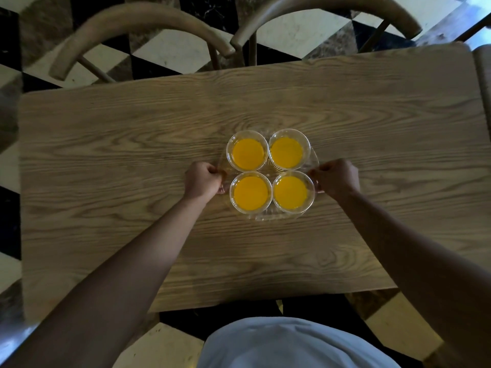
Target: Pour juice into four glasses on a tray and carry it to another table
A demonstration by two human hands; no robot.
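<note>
Now you are gripping the clear glass tray on the wooden table, left hand and right hand pinching opposite rims; four full juice glasses are making it slippery, fragile, spill-prone.

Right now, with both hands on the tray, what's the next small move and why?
Probably let go gently: the clear tray seems to rest on the wooden table, all four glasses look filled, while the left hand and right hand grip its edges.
</note>
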